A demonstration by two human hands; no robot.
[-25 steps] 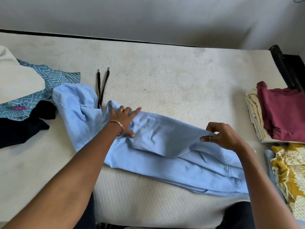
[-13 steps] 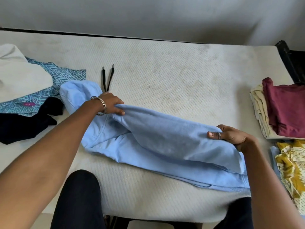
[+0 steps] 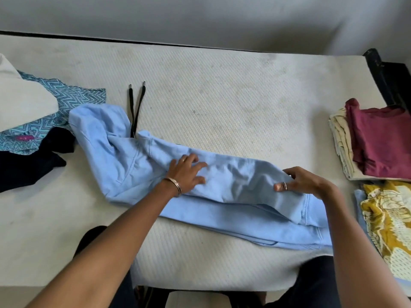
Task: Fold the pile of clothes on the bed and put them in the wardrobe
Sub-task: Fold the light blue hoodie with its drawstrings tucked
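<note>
Two hands work on the light-blue hoodie (image 3: 233,187), which lies partly folded across the near edge of the bed (image 3: 222,90). Left hand (image 3: 185,172) presses flat, fingers spread, on the hoodie's middle. Right hand (image 3: 304,181) pinches a fold toward the hoodie's hem end. Black drawstrings (image 3: 136,107) trail beyond its hood.

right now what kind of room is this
Most likely a bedroom: a bare white mattress against a plain wall, folded clothes stacked at its right edge, and a light blue hoodie being folded on it.
</note>
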